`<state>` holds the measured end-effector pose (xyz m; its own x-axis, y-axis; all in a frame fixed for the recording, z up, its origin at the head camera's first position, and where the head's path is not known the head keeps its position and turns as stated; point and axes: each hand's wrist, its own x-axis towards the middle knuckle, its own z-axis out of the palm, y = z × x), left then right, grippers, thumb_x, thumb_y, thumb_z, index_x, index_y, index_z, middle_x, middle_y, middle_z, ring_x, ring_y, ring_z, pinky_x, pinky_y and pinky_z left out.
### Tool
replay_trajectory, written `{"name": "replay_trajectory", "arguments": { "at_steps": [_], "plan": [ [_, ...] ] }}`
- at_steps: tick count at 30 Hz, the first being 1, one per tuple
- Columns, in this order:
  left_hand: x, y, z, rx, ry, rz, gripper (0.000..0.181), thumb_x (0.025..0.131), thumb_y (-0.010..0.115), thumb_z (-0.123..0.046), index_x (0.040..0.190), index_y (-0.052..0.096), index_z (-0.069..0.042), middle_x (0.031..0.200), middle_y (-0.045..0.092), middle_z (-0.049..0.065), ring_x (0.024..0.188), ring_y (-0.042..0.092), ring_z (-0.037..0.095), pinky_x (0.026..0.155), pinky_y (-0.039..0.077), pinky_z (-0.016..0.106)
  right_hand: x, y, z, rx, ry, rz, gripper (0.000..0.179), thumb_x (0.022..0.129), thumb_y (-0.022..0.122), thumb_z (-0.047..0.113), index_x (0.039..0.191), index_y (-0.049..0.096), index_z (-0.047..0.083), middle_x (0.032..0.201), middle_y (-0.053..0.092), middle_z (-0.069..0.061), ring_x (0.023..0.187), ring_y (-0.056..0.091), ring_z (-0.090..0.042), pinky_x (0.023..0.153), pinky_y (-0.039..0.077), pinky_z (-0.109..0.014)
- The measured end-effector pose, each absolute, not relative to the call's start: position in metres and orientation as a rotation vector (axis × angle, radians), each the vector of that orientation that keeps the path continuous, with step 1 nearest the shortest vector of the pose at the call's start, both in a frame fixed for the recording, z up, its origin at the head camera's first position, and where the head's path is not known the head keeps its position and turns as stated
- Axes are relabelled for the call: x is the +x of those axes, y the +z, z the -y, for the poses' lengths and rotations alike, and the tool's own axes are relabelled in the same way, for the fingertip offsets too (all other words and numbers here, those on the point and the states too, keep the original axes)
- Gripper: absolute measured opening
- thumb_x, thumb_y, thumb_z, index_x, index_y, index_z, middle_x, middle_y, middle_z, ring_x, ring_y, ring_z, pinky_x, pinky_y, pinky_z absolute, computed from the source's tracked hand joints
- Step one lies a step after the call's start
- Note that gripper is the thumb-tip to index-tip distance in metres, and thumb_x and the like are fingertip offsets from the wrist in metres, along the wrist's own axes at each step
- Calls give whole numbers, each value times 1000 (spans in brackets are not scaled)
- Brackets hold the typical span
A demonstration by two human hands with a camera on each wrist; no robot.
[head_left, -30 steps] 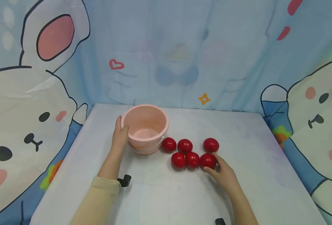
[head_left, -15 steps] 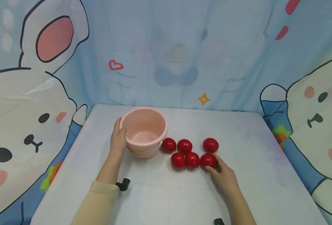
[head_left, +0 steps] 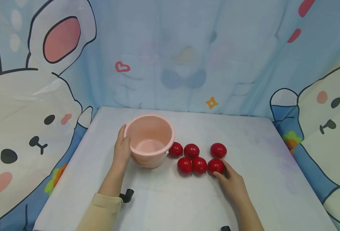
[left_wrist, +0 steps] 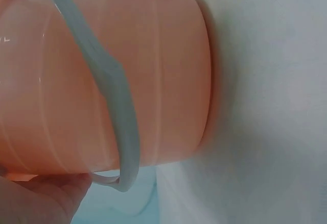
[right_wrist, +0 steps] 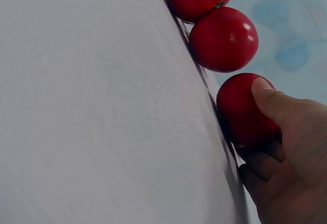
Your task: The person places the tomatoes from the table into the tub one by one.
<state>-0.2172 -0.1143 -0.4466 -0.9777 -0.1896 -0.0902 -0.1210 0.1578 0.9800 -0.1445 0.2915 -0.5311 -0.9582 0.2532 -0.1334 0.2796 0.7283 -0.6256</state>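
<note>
Pink bucket [head_left: 148,160] facing mouth-up beside six glossy red tomatoes [head_left: 199,166].
Its pale handle [left_wrist: 122,112] is hanging down along the outer wall, and the left hand [head_left: 122,150] is holding the bucket's left side. The tomatoes are lying in two rows of three, the far row showing a gap before its rightmost one; the right hand [head_left: 234,184] is gripping the near row's right-end tomato [head_left: 215,166].

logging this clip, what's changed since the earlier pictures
The pink bucket moved nearer, with the left hand gripping its side. Nothing was let go. All six red tomatoes stayed put, the right hand still at the front right one.
</note>
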Motion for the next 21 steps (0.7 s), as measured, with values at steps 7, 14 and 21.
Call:
{"name": "replay_trajectory", "arguments": {
  "at_steps": [7, 14, 21],
  "plan": [
    [-218, -449, 114, 317, -2009, 2336, 55, 102, 32, -31, 155, 21, -44, 165, 17, -12, 155, 11, 18, 126, 12, 48, -144, -530, -296, 538, -1104, -2838, 89, 86, 69, 54, 158, 27, 25, 159, 33, -15, 148, 27, -41, 111, 35, -63],
    [-217, -449, 113, 289, -2028, 2321, 54, 103, 31, -32, 154, 20, -46, 165, 16, -11, 155, 11, 18, 126, 11, 48, -144, -495, -296, 422, -1228, -2866, 89, 87, 63, 60, 158, 25, 23, 158, 35, -17, 146, 31, -40, 107, 41, -58],
    [-219, -450, 113, 314, -2016, 2319, 55, 102, 31, -33, 154, 19, -47, 165, 16, -13, 154, 12, 18, 126, 12, 49, -171, -438, -284, 194, -1321, -2970, 85, 88, 60, 61, 158, 26, 26, 158, 36, -13, 144, 37, -38, 101, 45, -56]
  ]
}}
